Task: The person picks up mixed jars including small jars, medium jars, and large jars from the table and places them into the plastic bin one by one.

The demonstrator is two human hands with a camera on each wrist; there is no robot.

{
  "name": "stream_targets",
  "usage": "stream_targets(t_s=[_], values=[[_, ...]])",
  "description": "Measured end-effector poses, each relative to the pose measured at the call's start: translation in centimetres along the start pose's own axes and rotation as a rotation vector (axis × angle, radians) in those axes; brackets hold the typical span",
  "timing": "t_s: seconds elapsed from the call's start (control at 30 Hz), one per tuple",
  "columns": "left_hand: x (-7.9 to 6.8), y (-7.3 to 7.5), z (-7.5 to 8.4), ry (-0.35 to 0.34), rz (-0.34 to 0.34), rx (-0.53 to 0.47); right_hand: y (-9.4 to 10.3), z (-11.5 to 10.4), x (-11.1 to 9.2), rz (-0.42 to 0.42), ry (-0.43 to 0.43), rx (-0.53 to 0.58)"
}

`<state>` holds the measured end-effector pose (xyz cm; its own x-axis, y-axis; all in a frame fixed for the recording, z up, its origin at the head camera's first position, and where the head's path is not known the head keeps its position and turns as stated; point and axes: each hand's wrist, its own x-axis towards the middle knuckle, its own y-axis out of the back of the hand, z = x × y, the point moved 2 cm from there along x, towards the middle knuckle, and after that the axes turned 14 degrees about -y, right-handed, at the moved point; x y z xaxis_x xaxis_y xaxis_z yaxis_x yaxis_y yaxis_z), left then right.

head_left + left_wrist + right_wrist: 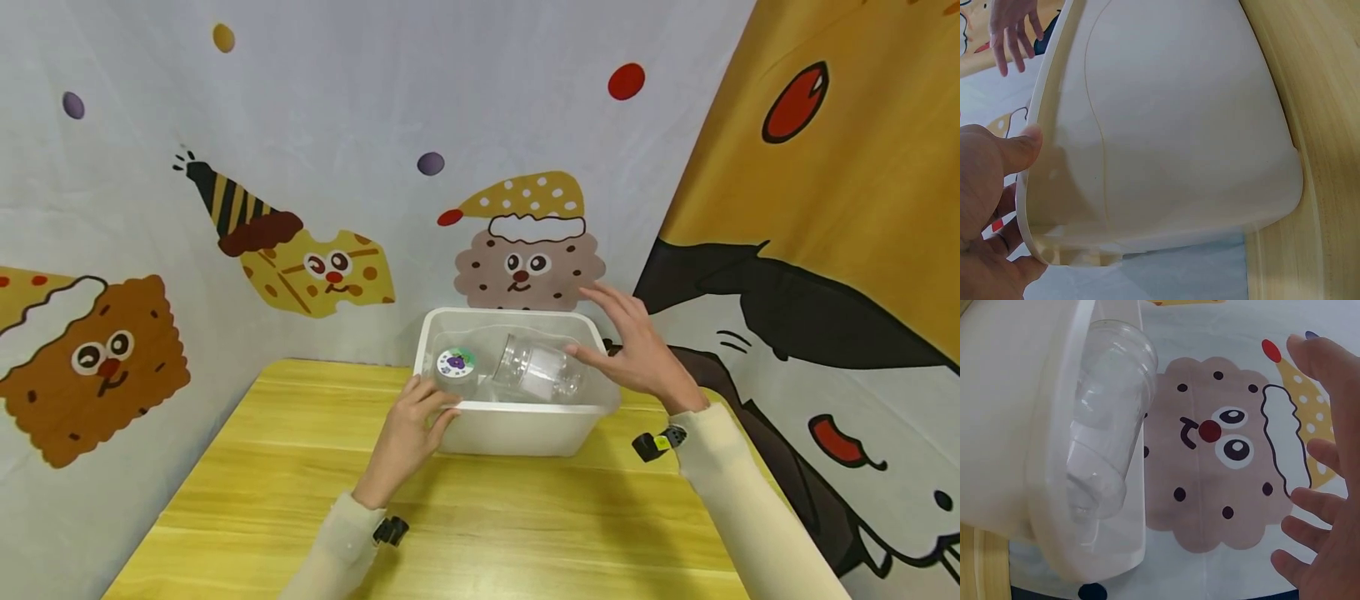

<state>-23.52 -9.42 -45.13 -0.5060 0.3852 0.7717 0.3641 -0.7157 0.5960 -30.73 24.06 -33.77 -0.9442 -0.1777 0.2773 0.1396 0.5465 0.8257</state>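
Observation:
A white plastic bin [517, 429] stands on the table. A clear jar [540, 371] with a pale label lies on its side inside; in the right wrist view the jar [1107, 412] shows behind the bin's rim. At the bin's left end is a clear container with a round lid [456, 362] bearing a purple and green picture. My left hand [411, 421] grips the front rim near the left corner, thumb [1021, 150] on the near side. Above the right end, my right hand [633, 350] is spread, fingers apart, touching nothing.
The yellow wood-grain table [480, 525] extends in front of the bin and to its left. Close behind hangs a pale cloth [345, 100] printed with cartoon food figures. A patterned cloth [847, 333] hangs along the right side.

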Motion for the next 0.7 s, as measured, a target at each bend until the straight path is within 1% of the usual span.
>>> stream_targets(t_s=[0.17,0.4,0.6,0.7], values=[[0.1,-0.1,0.0,-0.005,-0.001,0.011,0.1,0.9,-0.5,0.030,-0.006,-0.009],[0.0,0.0,0.1,-0.009,-0.009,0.012,0.1,2.5,-1.5,0.041,-0.029,0.002],[-0.1,0.0,0.0,-0.021,-0.003,0.014,0.3,3.5,-2.1,0.064,-0.067,-0.014],[-0.1,0.1,0.0,-0.017,-0.014,0.014,0.3,3.9,-2.5,0.068,-0.087,-0.022]])
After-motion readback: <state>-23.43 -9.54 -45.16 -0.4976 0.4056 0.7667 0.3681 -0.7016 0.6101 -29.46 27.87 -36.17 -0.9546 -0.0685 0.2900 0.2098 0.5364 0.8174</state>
